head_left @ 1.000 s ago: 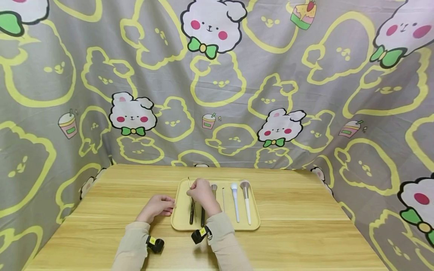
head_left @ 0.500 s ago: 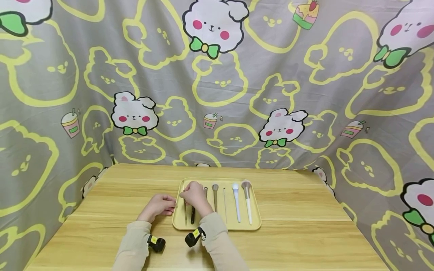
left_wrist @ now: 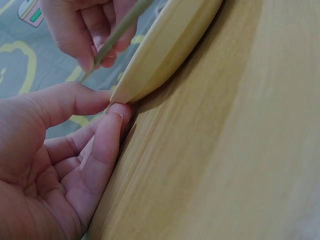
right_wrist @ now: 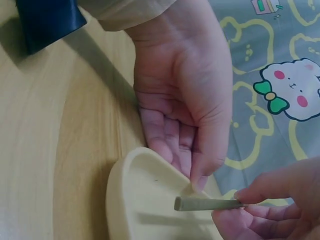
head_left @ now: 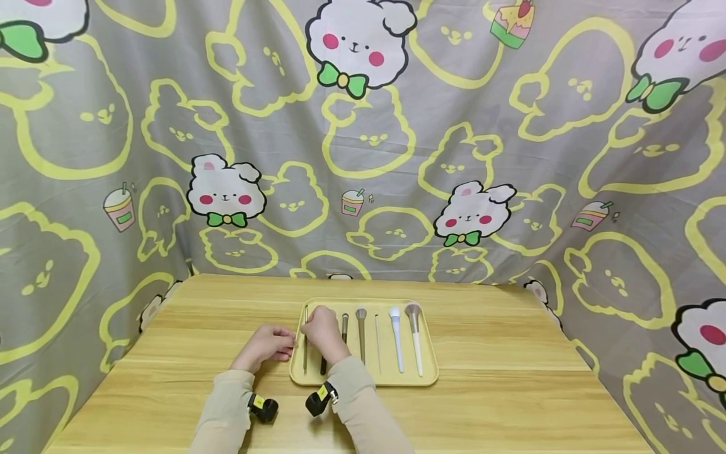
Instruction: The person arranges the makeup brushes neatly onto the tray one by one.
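Note:
My right hand (head_left: 322, 328) pinches a slim, olive-brown makeup brush (head_left: 305, 356) between thumb and fingertips over the left part of a yellow tray (head_left: 434, 356). In the right wrist view, the flat end of this brush (right_wrist: 200, 204) points out from the fingers above the tray's floor. My left hand (left_wrist: 60, 160) grips the tray's left rim (left_wrist: 165, 55), thumb above and fingers against the side. Just right of the held brush lies a black-handled brush (head_left: 324, 367), its upper part hidden by my right hand. A dark brush (head_left: 345, 323) lies beyond it, partly behind the right wrist.
Farther right in the tray lie a brown brush (head_left: 361, 325), a very thin tool (head_left: 378, 343), a blue-handled brush (head_left: 398, 343) and a white-handled brush (head_left: 417, 347). The tray stands on a wooden table (head_left: 499, 403). A patterned grey cloth (head_left: 391, 151) hangs behind.
My right hand has moved left with the slim brush, from over the black handles to the tray's left side. The brush now lies straighter, parallel to the others. The left hand stays at the rim.

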The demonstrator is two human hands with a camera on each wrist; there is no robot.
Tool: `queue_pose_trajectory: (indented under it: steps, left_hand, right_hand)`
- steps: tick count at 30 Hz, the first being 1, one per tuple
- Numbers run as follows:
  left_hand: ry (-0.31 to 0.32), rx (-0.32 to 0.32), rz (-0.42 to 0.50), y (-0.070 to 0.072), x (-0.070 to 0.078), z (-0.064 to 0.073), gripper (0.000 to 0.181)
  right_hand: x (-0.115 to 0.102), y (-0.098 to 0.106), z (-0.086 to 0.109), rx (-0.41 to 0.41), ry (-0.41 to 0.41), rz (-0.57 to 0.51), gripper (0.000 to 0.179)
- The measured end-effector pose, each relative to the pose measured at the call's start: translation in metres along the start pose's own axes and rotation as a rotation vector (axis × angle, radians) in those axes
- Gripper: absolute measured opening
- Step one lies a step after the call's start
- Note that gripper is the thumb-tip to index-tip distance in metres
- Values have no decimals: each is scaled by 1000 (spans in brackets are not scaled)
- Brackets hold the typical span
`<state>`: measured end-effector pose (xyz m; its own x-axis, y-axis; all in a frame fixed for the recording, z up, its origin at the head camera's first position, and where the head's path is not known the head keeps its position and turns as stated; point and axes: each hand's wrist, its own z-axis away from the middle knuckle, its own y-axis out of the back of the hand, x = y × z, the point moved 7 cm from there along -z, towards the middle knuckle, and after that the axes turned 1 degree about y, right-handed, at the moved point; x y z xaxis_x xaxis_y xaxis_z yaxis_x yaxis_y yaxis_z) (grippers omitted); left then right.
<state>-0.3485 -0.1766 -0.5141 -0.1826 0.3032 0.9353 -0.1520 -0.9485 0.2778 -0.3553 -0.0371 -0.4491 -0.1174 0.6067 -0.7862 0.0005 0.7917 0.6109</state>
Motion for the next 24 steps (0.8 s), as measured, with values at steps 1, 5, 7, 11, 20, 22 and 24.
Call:
queue_pose_trajectory:
  steps: [1,5,7,11,20,22,24]
  left_hand:
    - [2,1,1,0,0,0,28]
    - [10,14,5,0,-1,0,27]
    - [6,9,2,0,0,0,27]
    - [-2,-6,0,0,0,-1,28]
    - [-12,-7,-2,-1,-1,-1,28]
    - [-12,-5,-5,-1,-1,-1,28]
    - [-10,-4,-8,0,-1,-1,28]
  right_hand:
    - [0,-1,0,-2,0,10,44]
    - [1,-4,-3,-1,4,36,51]
    - [1,-5,-4,8,12,52,52]
    - [1,-8,-6,18,22,97,51]
    - [-1,-11,-4,48,66,163,36]
    - [-2,-11,-4,53,74,166,33]
    - [-2,-11,-3,51,78,163,31]
